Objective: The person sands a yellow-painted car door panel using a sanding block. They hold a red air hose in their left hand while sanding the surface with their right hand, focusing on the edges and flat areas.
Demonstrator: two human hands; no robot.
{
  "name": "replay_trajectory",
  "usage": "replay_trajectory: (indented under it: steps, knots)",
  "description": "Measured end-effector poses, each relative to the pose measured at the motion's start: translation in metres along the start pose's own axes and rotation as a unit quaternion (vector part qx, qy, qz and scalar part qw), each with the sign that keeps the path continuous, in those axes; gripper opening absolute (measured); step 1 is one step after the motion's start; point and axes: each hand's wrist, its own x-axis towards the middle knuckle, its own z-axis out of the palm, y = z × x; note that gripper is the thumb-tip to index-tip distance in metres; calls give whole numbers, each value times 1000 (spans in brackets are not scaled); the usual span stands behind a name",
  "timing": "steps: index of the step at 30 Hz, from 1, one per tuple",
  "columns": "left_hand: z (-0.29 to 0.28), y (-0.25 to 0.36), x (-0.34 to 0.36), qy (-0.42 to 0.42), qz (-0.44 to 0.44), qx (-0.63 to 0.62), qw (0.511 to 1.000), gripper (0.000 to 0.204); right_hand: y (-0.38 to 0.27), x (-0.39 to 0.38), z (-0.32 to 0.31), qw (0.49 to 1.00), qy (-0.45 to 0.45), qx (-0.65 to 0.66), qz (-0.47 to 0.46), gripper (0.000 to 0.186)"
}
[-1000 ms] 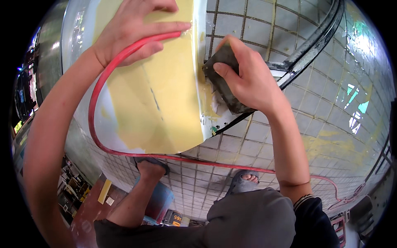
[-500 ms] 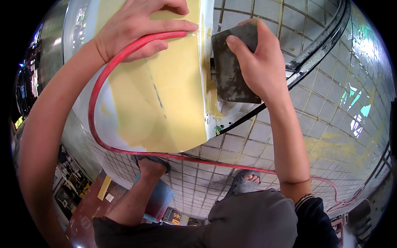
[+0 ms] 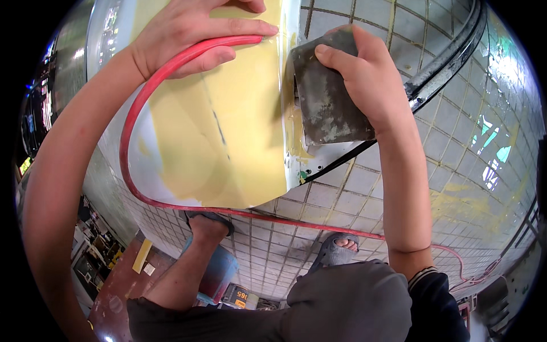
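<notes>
My left hand (image 3: pixel 185 34) lies over the yellow-coated panel (image 3: pixel 245 137). It holds the end of a red hose (image 3: pixel 126 131) between thumb and fingers, the index finger stretched along it to the panel's right edge. In my right hand (image 3: pixel 379 80) is a dark grey rectangular piece (image 3: pixel 327 105), smeared with pale residue, that looks like sandpaper. My thumb rests on its upper face, and the other fingers are mostly hidden behind it. The piece is just beyond the panel's right edge; whether it touches the edge I cannot tell. A thin dark line runs down the yellow coating.
Below the panel, the hose crosses rightward over the grey tiled floor (image 3: pixel 342 199). A black-trimmed curved edge (image 3: pixel 439 77) passes behind my right wrist. My sandalled feet (image 3: pixel 339 248) stand below, with a blue bucket (image 3: pixel 219 273) by my left leg. Wet, yellow-stained tiles spread at the right.
My right hand has moved slightly right with the dark piece, whose face now shows more fully. My left hand and the hose end have shifted slightly up and right.
</notes>
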Motion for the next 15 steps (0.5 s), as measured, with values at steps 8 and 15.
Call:
replay_trajectory:
  steps: [8, 15]
  knots:
    - [1, -1, 1, -1, 7, 1, 1000, 53, 5, 5, -1, 994, 20, -84, -62, 27]
    - [1, -1, -1, -4, 9, 2, 1000, 53, 4, 3, 8, 979, 109, -142, -98, 31]
